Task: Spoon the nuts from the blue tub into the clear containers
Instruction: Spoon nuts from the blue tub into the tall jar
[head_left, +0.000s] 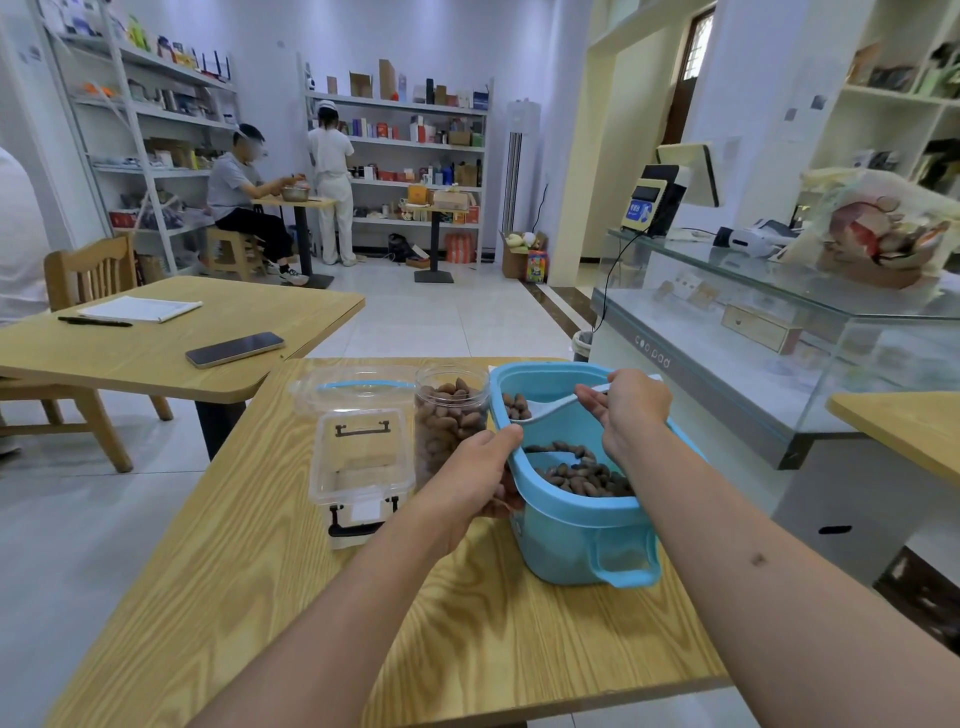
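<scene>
Holding nuts (582, 475) — blue tub (582, 540); round jar (451, 421) nearly full — box (363, 467) empty.

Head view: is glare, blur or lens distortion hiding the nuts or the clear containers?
Head view: evenly lit and sharp at the hands; the nuts in the blue tub read clearly. Wide-angle bending shows at the edges. Soft reflections on the clear jar and clear latched box hide nothing.
</scene>
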